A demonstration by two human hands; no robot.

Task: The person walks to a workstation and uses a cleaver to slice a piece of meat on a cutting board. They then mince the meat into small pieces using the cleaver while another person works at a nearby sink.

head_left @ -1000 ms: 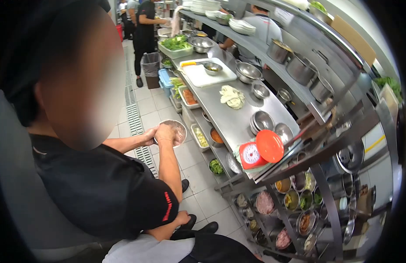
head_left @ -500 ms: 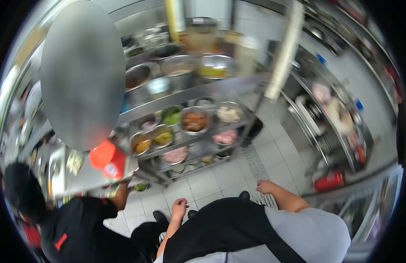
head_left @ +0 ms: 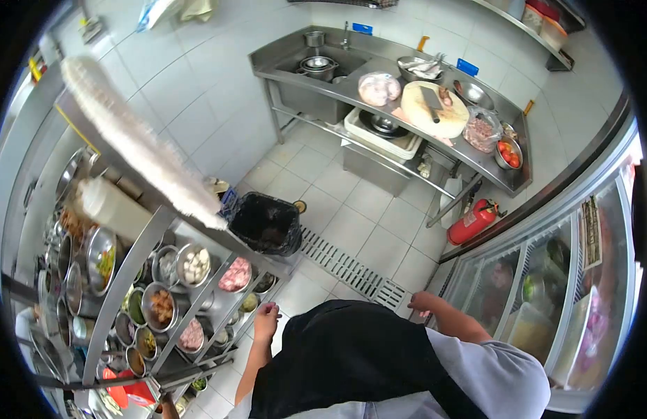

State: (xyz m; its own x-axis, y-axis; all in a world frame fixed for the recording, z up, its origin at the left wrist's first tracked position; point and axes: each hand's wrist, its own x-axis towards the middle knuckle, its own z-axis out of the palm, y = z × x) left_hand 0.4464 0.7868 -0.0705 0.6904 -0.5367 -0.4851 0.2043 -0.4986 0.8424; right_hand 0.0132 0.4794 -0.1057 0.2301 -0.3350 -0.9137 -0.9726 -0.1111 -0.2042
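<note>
My left hand (head_left: 267, 318) hangs beside my black apron (head_left: 344, 349), its fingers loosely curled with nothing in them. It is nearest the metal shelf rack, where several bowls stand, among them a bowl of pink meat (head_left: 234, 274), a bowl of white chunks (head_left: 196, 266) and a bowl of orange-brown pieces (head_left: 160, 307); it touches none of them. My right hand (head_left: 424, 304) hangs on the other side above the floor grate (head_left: 358, 272), curled and empty, near the glass-fronted fridge (head_left: 505, 307).
Ahead stands a steel sink counter (head_left: 288, 70) bearing a round cutting board (head_left: 414, 115) with a cleaver (head_left: 431, 105), raw meat and bowls. A black bin (head_left: 268, 223) and a red fire extinguisher (head_left: 472, 222) stand on the floor. Another person's arm (head_left: 168, 406) shows at lower left.
My view has swung right: the rack and the co-worker have shifted left, and the sink counter and fridge have come into fuller view. Both hands stay low at my sides.
</note>
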